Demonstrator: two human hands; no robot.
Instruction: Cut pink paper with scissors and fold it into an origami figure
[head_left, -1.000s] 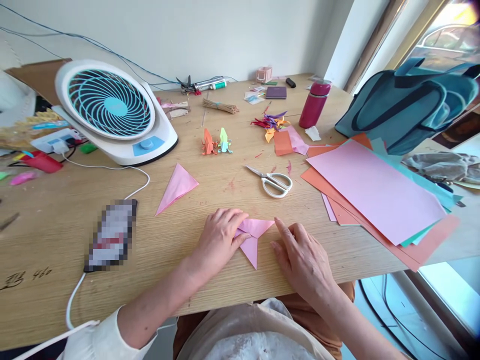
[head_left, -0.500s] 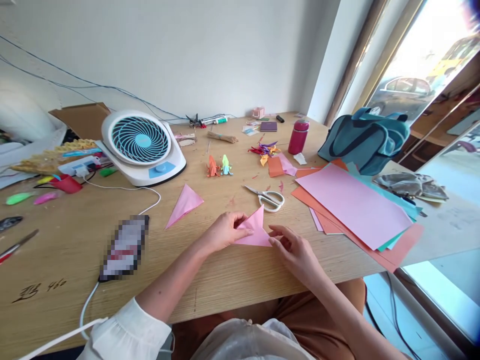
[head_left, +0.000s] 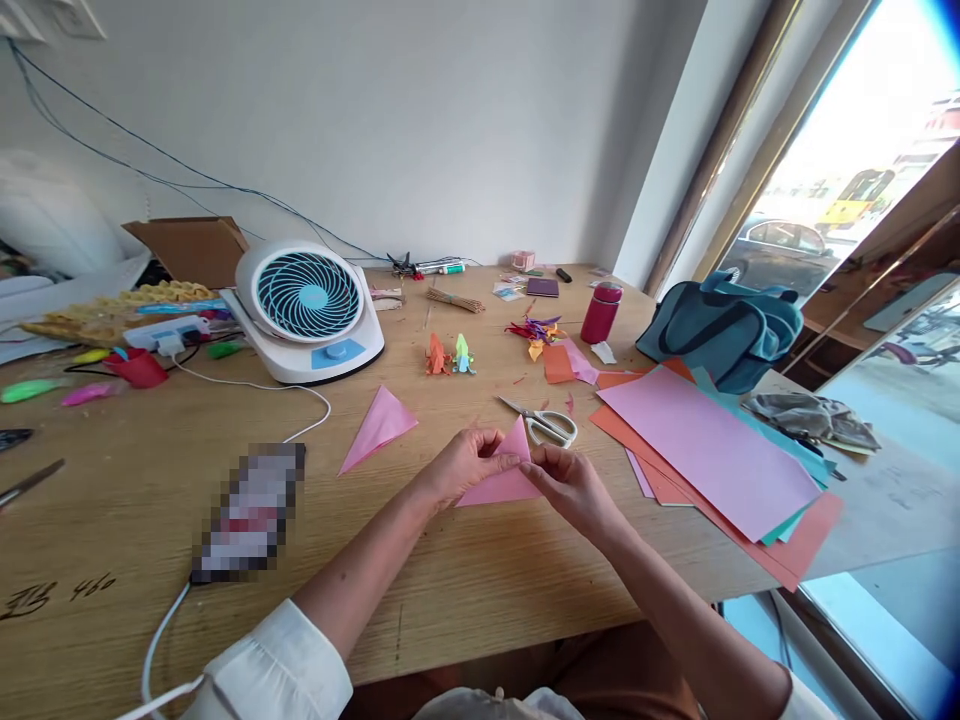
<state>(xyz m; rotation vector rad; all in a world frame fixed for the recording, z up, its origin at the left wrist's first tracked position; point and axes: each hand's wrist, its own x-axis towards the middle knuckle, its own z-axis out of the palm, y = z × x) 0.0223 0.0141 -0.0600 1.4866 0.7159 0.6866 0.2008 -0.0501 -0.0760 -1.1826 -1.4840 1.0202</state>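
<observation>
A partly folded pink paper (head_left: 496, 488) lies near the front of the table, one pointed flap standing up from it. My left hand (head_left: 471, 465) pinches the flap between thumb and fingers from the left. On the right side of the same paper, my right hand (head_left: 570, 485) grips its edge with thumb and forefinger, close to the left fingertips. Scissors (head_left: 551, 428) with white handles rest just beyond my right hand. To the left is a second, folded pink paper triangle (head_left: 381, 428). Fingers cover part of the paper's middle.
A white fan (head_left: 311, 310) stands back left, its cable crossing the table. Orange and green origami figures (head_left: 450, 357) stand mid-table. At right lie large colored paper sheets (head_left: 712, 445), below a teal bag (head_left: 724, 330) and a dark pink bottle (head_left: 602, 312). A pixelated object (head_left: 251, 510) lies left.
My right hand has moved up and left along the paper, from its right corner to beside my left fingers. Both hands now pinch at the raised flap. The view has shifted slightly.
</observation>
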